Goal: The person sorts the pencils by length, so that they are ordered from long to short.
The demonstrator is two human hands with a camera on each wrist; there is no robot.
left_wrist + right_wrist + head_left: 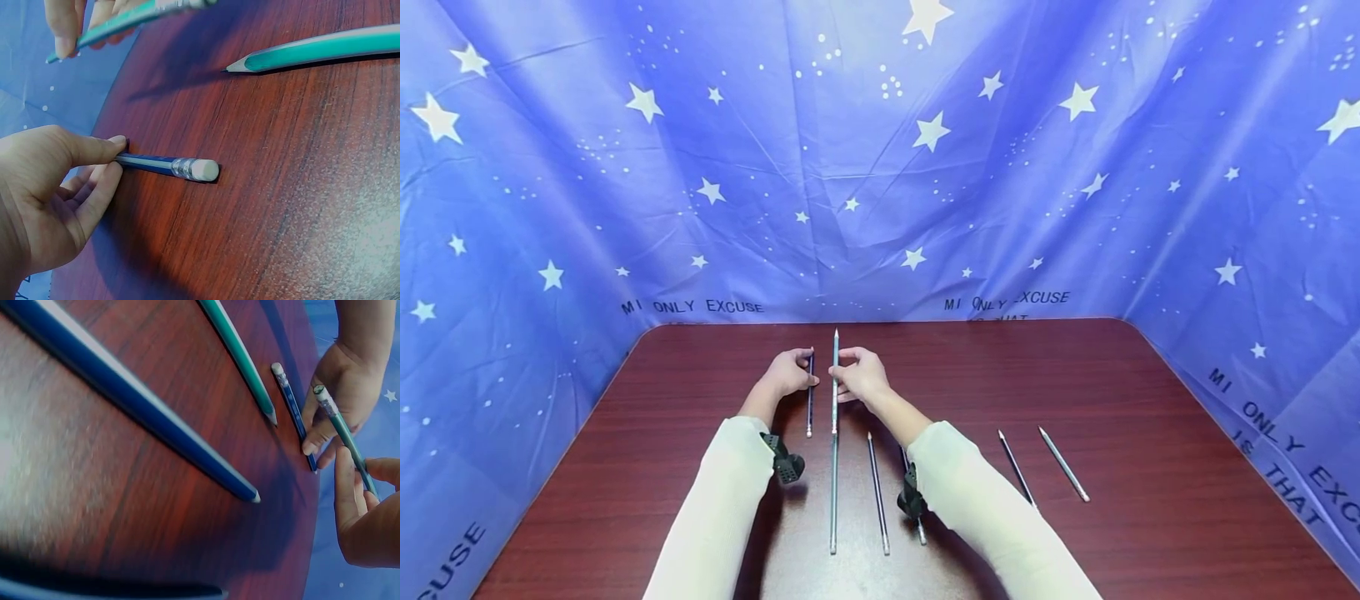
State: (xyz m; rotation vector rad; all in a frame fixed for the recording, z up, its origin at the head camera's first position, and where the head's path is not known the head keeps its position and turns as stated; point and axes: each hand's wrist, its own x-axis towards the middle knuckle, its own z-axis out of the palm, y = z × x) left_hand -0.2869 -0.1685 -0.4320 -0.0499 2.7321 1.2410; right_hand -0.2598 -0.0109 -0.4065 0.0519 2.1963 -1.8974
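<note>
At the far part of the table, my left hand pinches a dark blue pencil between thumb and fingers. Its white eraser faces the near side and it lies on or close to the wood. Just to the right, my right hand pinches a green pencil with a silver ferrule, its sharpened tip toward the back. In both wrist views this pencil is raised off the surface. Below it in the head view lies another green pencil, whose point shows in the left wrist view.
A dark blue pencil lies right of the lying green one. Another pencil is partly hidden by the right wrist camera. Farther right lie a dark pencil, partly covered by the sleeve, and a greenish pencil. A starry curtain surrounds the table.
</note>
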